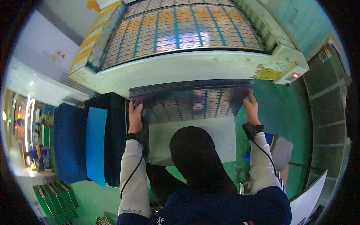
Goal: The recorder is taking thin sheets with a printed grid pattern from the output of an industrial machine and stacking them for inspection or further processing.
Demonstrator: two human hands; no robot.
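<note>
Between my two hands stands a stack of thin dark panels (165, 107), several layers showing along its upper edge. A copper-and-teal grid shows on the face towards me; whether it is printed there or reflected I cannot tell. My left hand (135, 115) grips the stack's left edge with the thumb on the near side. At the right edge, the fingers of my right hand (252, 108) close on the stack near its upper corner. A pale flat board (225, 138) lies just below the stack, partly behind my dark-clad leg.
Ahead is a pale machine bed (180, 69) carrying copper-and-teal patterned panels (187, 32). Dark blue sheets (69, 142) and a bright blue sheet (96, 144) stand at left. Grey cabinets (326, 108) line the right; a grey object (280, 150) sits by my right forearm.
</note>
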